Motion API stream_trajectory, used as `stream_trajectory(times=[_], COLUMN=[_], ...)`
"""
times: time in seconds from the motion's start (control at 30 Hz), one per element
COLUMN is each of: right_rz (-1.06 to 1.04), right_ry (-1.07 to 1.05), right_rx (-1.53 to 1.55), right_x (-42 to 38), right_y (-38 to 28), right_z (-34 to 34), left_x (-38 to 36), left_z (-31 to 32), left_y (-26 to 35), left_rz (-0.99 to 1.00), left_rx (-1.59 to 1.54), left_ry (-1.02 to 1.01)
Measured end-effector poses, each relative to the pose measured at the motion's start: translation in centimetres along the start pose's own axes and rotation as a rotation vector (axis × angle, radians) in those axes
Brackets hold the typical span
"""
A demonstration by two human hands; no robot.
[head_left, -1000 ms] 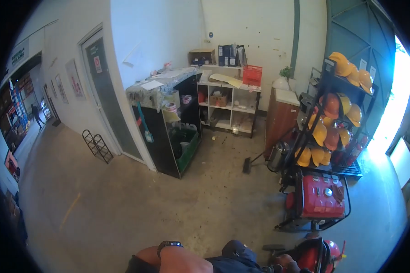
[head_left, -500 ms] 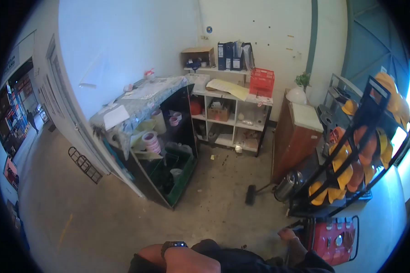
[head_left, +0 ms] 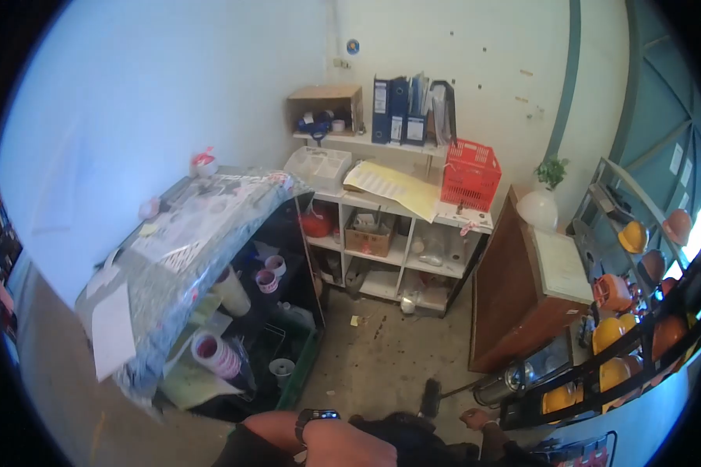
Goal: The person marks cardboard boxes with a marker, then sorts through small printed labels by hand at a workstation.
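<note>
My left hand (head_left: 349, 445) is at the bottom edge, in front of my body, with a dark watch (head_left: 318, 418) on its wrist. Its fingers are out of sight, so what it holds, if anything, is hidden. To the right, my right hand (head_left: 475, 420) hangs low with loosely bent fingers slightly apart, and nothing shows in it. Nearest to it are a broom with a dark head (head_left: 431, 397) on the floor and a metal bin (head_left: 514, 379). Both hands are apart from the shelves ahead.
On the left, a covered bench (head_left: 202, 226) carries papers, with tape rolls (head_left: 214, 354) and a green crate (head_left: 302, 373) beneath. White cubby shelves (head_left: 401, 253) hold binders (head_left: 397, 109) and a red basket (head_left: 471, 175). A brown cabinet (head_left: 514, 288) and a rack of hard hats (head_left: 611, 373) stand right.
My view has moved forward, so the bench, shelves and cabinet look nearer. The red toolbox-like case at lower right has mostly slid out of view. My right hand sits lower and slightly left.
</note>
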State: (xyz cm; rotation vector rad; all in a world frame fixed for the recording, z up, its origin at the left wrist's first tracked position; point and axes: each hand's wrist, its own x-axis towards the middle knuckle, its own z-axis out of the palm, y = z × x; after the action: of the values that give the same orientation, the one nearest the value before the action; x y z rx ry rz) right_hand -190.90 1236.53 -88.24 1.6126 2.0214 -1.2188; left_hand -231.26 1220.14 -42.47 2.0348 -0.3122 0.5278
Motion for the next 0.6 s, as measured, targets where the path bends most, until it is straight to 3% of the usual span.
stream_trajectory(times=[0.07,0.1,0.13,0.17,0.23,0.27,0.3,0.33,0.37,0.43,0.5,0.53,0.6], right_rz=[-0.082,-0.084,-0.116,-0.150,-0.118,-0.081,-0.081,-0.012,0.052,0.021,-0.312,-0.387,-0.592], right_ry=[-0.106,-0.117,-0.196,-0.272,-0.242,-0.208,-0.226,-0.081,0.078,0.151,0.302,0.397,0.365], right_rx=[-0.235,-0.230,-0.468,-0.709,-0.600,-0.490,-0.499,-0.200,0.096,-0.022,-0.096,-0.088,-0.001], right_x=[3.5,4.7,6.0,7.3,11.2,12.9,14.3,15.2,17.1,26.5,29.4,31.8,31.8], right_y=[3.2,2.2,1.7,1.2,-1.4,-3.4,-5.6,-9.7,-12.6,-13.7,-22.9,-25.8,-37.7], right_z=[0.5,-0.3,-1.7,-3.2,-6.7,-8.7,-10.7,-13.5,-16.5,-20.1,-27.5,-29.8,-37.5], left_x=[-2.3,-3.1,-4.1,-5.3,-8.2,-9.6,-11.0,-12.2,-13.7,-16.8,-19.8,-21.2,-24.3], left_z=[-4.4,-6.9,-9.3,-10.9,-14.4,-17.5,-20.9,-23.2,-25.1,-28.2,-30.7,-31.9,-34.5], left_y=[-0.8,-0.8,-1.4,-2.6,-5.7,-6.4,-6.7,-7.3,-8.4,-10.7,-12.6,-12.8,-14.6], left_rz=[-0.078,-0.298,-0.514,-0.515,-1.033,-1.034,-0.562,-0.093,-0.091,-0.062,-0.036,-0.220,-0.551], left_rx=[-0.019,-0.147,-0.274,-0.278,-0.326,-0.330,-0.245,-0.147,-0.139,-0.260,-0.221,-0.137,0.030], left_ry=[-0.057,-0.106,-0.154,-0.148,-0.328,-0.316,-0.164,-0.007,0.007,0.218,0.632,0.795,1.059])
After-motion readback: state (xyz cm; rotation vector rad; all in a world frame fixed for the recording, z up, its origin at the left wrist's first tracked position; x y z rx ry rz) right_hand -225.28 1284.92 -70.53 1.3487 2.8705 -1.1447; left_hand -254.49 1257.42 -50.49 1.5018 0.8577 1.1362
